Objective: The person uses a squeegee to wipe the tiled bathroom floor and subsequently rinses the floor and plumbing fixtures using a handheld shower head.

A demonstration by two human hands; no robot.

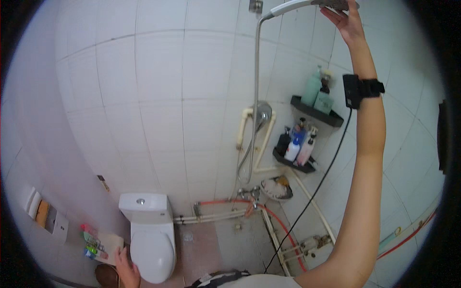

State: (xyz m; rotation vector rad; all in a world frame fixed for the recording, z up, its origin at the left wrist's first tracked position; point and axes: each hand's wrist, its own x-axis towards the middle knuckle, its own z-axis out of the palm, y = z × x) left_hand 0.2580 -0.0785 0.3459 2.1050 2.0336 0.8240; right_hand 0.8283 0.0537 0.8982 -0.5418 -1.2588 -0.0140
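My right hand (349, 26) is raised high at the upper right, its fingers about the head of a white handheld shower head (293, 6). The top edge of the view cuts off part of this grip. A metal hose (257, 67) hangs from the shower handle and loops down to the taps. Around my right forearm is a black strap with a small black box (353, 91), and a black cable (317, 189) runs down from it. Low on the left, my left hand (127, 269) is empty with its fingers apart, close to the white toilet (152, 252).
Two black corner shelves (317, 111) hold pump bottles. Below them hangs a bowl-shaped holder (277, 188). Pipes, a red hose (225, 201) and taps (249, 194) run along the wall's foot. Bottles (93, 247) stand left of the toilet, under a wall-mounted paper holder (45, 216).
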